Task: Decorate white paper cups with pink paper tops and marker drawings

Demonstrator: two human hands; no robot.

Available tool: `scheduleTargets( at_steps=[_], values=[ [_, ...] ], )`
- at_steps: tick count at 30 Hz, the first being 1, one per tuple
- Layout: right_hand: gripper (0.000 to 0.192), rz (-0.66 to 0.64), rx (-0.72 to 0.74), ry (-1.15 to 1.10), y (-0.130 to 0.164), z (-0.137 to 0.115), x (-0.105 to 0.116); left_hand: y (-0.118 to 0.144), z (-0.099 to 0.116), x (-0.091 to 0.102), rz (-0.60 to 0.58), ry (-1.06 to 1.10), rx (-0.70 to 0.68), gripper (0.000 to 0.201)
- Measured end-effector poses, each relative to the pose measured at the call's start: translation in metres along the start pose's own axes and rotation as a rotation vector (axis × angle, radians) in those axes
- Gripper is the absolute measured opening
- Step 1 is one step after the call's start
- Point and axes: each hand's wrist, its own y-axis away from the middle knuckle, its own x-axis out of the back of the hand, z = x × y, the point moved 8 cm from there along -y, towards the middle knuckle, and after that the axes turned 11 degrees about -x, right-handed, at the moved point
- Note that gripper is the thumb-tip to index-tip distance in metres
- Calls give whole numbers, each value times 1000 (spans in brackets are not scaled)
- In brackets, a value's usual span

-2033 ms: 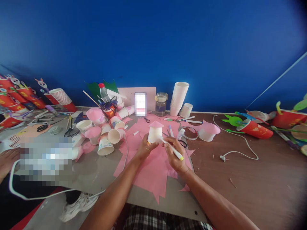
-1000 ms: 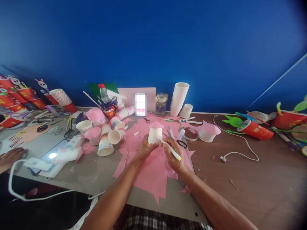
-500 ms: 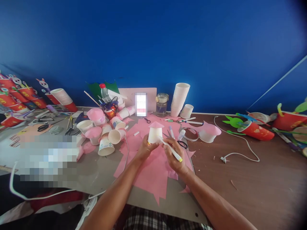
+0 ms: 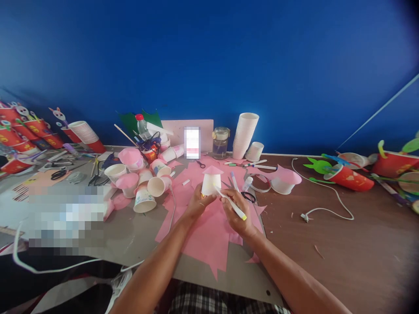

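My left hand (image 4: pixel 196 203) grips an upside-down white paper cup (image 4: pixel 211 184) topped with a pink paper cone, held just above the pink paper sheets (image 4: pixel 209 235). My right hand (image 4: pixel 237 211) holds a white marker with a yellow end (image 4: pixel 231 203); its tip touches the cup's right side. Both hands are at the table's middle, close to my body.
Loose white and pink-covered cups (image 4: pixel 144 183) lie to the left, a tall stack of white cups (image 4: pixel 244 134) and a glass jar (image 4: pixel 220 141) stand at the back. A white cable (image 4: pixel 327 209) and red decorated cups (image 4: pixel 348 178) are on the right, scissors (image 4: pixel 58 174) far left.
The marker in my right hand has shifted slightly against the cup. On the left, another person's hand seen earlier at the table edge is gone from view.
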Motion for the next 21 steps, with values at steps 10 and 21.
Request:
scheduleTargets(
  at_steps=[10,21],
  values=[
    [17,38,-70,-76,-2,2,6,-1,-4,-2,-11,57,3,55],
    [15,37,-41,-54,-2,0,4,0,1,-5,-34,92,1,52]
  ],
)
